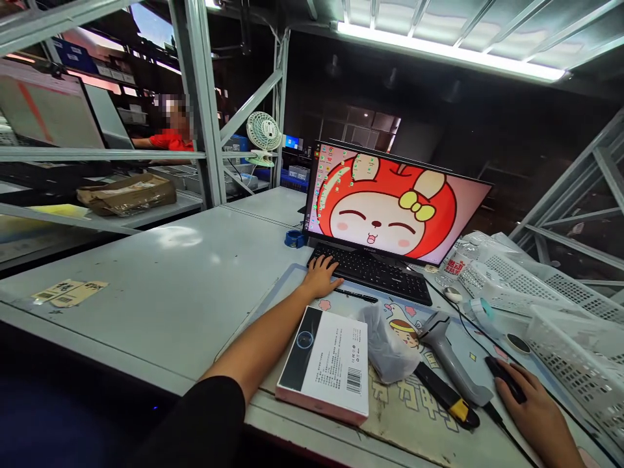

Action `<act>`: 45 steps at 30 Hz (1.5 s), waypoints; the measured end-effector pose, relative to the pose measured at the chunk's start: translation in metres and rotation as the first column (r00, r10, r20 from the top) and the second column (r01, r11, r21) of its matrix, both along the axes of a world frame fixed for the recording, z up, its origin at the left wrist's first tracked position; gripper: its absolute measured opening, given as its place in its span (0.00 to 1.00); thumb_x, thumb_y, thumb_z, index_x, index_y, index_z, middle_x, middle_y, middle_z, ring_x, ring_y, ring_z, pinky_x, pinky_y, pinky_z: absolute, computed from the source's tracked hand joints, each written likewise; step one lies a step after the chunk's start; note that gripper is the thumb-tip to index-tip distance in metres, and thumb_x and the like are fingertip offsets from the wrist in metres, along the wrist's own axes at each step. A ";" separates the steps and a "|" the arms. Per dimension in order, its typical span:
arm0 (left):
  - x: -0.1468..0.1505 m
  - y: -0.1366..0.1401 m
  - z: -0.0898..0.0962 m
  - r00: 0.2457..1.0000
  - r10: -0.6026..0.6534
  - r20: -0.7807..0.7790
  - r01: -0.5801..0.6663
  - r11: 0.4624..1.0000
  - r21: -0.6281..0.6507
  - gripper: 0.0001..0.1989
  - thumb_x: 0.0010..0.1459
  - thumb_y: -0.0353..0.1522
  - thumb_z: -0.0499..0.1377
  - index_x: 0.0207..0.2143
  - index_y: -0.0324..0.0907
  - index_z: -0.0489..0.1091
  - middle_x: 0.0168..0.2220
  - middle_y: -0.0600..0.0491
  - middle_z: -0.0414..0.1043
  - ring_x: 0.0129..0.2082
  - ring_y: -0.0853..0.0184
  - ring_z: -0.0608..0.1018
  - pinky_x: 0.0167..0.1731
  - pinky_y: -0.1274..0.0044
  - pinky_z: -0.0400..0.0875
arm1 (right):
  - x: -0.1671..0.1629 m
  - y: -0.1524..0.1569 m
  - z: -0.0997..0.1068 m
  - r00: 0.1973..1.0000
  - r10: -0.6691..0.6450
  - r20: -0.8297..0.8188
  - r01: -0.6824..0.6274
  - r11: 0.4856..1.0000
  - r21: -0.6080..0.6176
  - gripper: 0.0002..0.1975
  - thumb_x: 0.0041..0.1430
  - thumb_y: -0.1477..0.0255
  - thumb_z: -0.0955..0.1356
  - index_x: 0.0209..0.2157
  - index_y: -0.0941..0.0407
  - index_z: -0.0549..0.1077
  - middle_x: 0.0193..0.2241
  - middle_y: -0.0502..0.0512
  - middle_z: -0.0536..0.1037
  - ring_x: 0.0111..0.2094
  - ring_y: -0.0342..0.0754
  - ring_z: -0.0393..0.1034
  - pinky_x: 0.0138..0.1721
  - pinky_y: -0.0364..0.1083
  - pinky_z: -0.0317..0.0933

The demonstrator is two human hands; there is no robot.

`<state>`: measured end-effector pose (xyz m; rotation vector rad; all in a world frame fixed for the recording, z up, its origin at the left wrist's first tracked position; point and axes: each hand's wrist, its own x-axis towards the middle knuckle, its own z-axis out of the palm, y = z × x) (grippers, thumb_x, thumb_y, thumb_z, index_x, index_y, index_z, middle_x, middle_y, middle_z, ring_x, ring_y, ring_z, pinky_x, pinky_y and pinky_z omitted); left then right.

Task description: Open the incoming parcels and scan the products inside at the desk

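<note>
My left hand (322, 274) rests with its fingers spread on the left end of the black keyboard (385, 272), below the monitor (380, 208). My right hand (535, 406) is wrapped over a black computer mouse (507, 380) at the right of the desk mat. Between my arms lies a white and black box (331, 364) with a barcode, its printed face up. A crumpled clear plastic bag (390, 344) touches its right side. Beyond the bag are a grey barcode scanner (453, 357) and a black and yellow utility knife (446, 396). A black pen (358, 296) lies before the keyboard.
White plastic baskets (580, 357) crowd the right side. A blue tape roll (294, 239) sits left of the monitor. Paper labels (71, 292) lie on the table (160, 305) at left. Behind the metal frame, a person in a red sleeve (170, 140) is near a fan (264, 131).
</note>
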<state>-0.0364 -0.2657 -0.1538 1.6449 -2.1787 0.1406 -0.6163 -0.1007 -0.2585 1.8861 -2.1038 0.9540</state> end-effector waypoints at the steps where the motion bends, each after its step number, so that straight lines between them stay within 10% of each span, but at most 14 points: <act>1: 0.000 0.000 0.000 1.000 -0.002 0.000 0.002 1.000 0.003 0.35 0.71 0.53 0.51 0.72 0.44 0.64 0.76 0.44 0.55 0.76 0.44 0.53 0.73 0.51 0.47 | 0.000 0.000 0.001 1.000 -0.007 0.008 0.007 1.000 0.022 0.34 0.62 0.46 0.62 0.58 0.50 0.80 0.59 0.62 0.77 0.53 0.66 0.78 0.42 0.58 0.77; 45: -0.001 0.001 0.001 1.000 0.006 0.000 -0.006 1.000 0.002 0.35 0.71 0.53 0.52 0.72 0.45 0.64 0.75 0.44 0.56 0.76 0.44 0.54 0.74 0.51 0.47 | 0.015 0.009 0.014 0.993 -0.118 -0.015 0.119 0.992 0.037 0.34 0.60 0.46 0.60 0.59 0.49 0.78 0.60 0.60 0.77 0.51 0.65 0.79 0.37 0.57 0.74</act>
